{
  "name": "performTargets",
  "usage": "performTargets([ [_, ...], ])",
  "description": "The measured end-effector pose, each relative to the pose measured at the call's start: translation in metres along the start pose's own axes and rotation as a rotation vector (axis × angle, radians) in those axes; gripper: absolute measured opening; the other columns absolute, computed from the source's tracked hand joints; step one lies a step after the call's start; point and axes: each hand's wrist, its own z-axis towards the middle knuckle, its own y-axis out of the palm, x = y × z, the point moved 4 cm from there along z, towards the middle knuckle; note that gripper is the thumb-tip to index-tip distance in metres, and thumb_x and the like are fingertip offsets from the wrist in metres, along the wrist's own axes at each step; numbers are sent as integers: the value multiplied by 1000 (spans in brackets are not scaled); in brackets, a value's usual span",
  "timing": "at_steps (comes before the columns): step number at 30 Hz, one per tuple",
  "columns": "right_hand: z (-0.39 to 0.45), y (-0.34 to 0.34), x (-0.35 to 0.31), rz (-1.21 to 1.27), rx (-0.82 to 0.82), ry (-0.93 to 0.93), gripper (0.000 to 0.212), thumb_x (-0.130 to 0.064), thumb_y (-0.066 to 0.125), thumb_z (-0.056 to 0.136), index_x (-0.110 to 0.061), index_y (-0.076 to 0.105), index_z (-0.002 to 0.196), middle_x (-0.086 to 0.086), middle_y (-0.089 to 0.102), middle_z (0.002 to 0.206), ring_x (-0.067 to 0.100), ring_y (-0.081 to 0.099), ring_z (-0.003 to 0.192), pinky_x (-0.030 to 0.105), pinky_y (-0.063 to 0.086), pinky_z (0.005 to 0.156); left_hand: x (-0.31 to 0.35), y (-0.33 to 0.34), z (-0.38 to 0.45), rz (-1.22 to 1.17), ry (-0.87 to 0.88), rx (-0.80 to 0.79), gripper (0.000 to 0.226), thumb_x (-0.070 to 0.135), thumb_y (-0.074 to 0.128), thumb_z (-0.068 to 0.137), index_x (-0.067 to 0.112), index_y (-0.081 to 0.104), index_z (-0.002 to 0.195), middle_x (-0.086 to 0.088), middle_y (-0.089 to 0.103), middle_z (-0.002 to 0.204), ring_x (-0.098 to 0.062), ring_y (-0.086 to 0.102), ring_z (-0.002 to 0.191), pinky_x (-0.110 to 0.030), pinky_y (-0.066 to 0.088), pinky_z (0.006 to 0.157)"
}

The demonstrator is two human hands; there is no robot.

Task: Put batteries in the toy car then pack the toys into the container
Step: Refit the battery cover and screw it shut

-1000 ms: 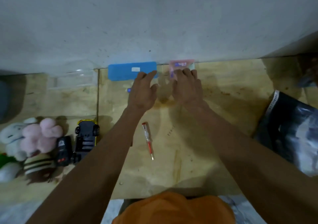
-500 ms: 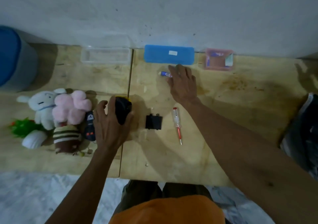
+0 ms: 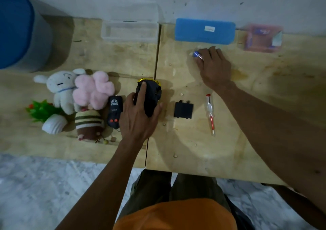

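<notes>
The left hand [image 3: 139, 114] now lies over the toy car [image 3: 150, 98], which sits upside down near the middle of the desk [image 3: 264, 106]; its grip is wrapped round the car body, forefinger stretched along the dark underside and thumb on the right flank. Half a second ago this hand was only just arriving on the car, and a second ago both hands were together at the far edge by the pink box [image 3: 262, 39]. So the hands have split up: one to steady the car, one to fetch a cell.

The right hand [image 3: 214, 67] is far right of the car, just near of the blue lid [image 3: 204, 31], fingers curled down on a small blue battery [image 3: 196, 54] that peeps out at its left side. It looks pinched, though whether it is lifted off the desk cannot be told.

The black battery cover [image 3: 183, 110] lies loose just right of the car, and the red screwdriver [image 3: 210, 113] lies right of that, so the compartment seems to be open already. That puts the task at the loading step: the battery has to be carried left and near to the car.

The packing has not begun. The clear container [image 3: 129, 31] stands at the far edge, and the white bunny [image 3: 60, 86], pink plush [image 3: 93, 90], striped plush [image 3: 88, 125], remote control [image 3: 114, 113] and green plant toy [image 3: 42, 110] lie left of the car
</notes>
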Motion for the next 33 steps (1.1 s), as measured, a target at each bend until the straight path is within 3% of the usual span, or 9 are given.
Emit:
performTargets([
  [8, 2, 2, -5, -143, 34, -106, 31, -38, 49, 103, -14, 66, 92, 2, 66, 72, 18, 63, 63, 26, 50, 47, -7, -1, 2, -58, 14, -53, 84, 67, 53, 90, 36, 15, 158, -17, 51, 130, -33, 53, 114, -45, 53, 85],
  [13, 8, -2, -4, 18, -116, -13, 38, -34, 41, 105, -3, 62, 102, 18, 68, 81, 36, 68, 69, 37, 54, 58, -10, -1, 3, -113, 13, -63, 88, 72, 53, 85, 35, 18, 157, -19, 54, 126, -32, 57, 107, -41, 51, 83],
  [15, 12, -11, -1, 195, -244, 208, 39, -33, 39, 106, 0, 59, 110, 24, 68, 96, 42, 65, 87, 42, 49, 72, -9, -1, 3, -141, -5, -62, 88, 68, 58, 85, 35, 19, 157, -17, 54, 126, -31, 56, 107, -36, 47, 83],
  [17, 10, -23, -1, 448, -275, 503, 38, -32, 40, 106, 0, 62, 106, 21, 69, 96, 39, 63, 89, 39, 44, 74, -7, -2, 2, -175, -25, -64, 88, 66, 63, 84, 36, 21, 156, -15, 53, 125, -29, 56, 106, -33, 43, 83],
  [20, -6, -52, -18, 1074, -269, 1010, 33, -33, 46, 104, -8, 66, 100, 4, 55, 68, 17, 51, 54, 27, 38, 50, -4, -9, 0, -200, -16, -24, 88, 63, 67, 83, 35, 26, 155, -15, 51, 123, -32, 57, 104, -38, 48, 85],
  [22, -23, -77, -38, 1479, -295, 1229, 29, -34, 51, 102, -10, 66, 103, -4, 41, 61, 10, 36, 44, 21, 29, 42, -1, -15, -2, -217, 0, 1, 88, 60, 71, 82, 35, 27, 154, -15, 49, 124, -32, 57, 105, -42, 50, 88],
  [28, -63, -149, -84, 1817, -395, 1289, 22, -25, 60, 99, -13, 72, 112, 2, 57, 85, 10, 38, 49, 21, 30, 42, 12, -31, -13, -369, 33, -26, 95, 48, 80, 79, 29, 28, 156, -14, 51, 135, -29, 49, 121, -36, 40, 100],
  [31, -72, -169, -95, 1858, -407, 1254, 21, -17, 59, 99, -15, 72, 114, 5, 61, 98, 11, 40, 50, 22, 34, 42, 28, -38, -21, -511, 89, -56, 91, 32, 83, 80, 19, 33, 154, 9, 51, 140, 4, 44, 120, 0, 32, 95],
  [33, -77, -178, -96, 1882, -370, 1285, 24, -12, 64, 95, -11, 68, 119, 9, 67, 99, 12, 41, 49, 22, 35, 42, 35, -41, -28, -609, 83, -100, 90, 26, 87, 77, 23, 36, 152, 30, 48, 130, 13, 45, 112, -1, 38, 96],
])
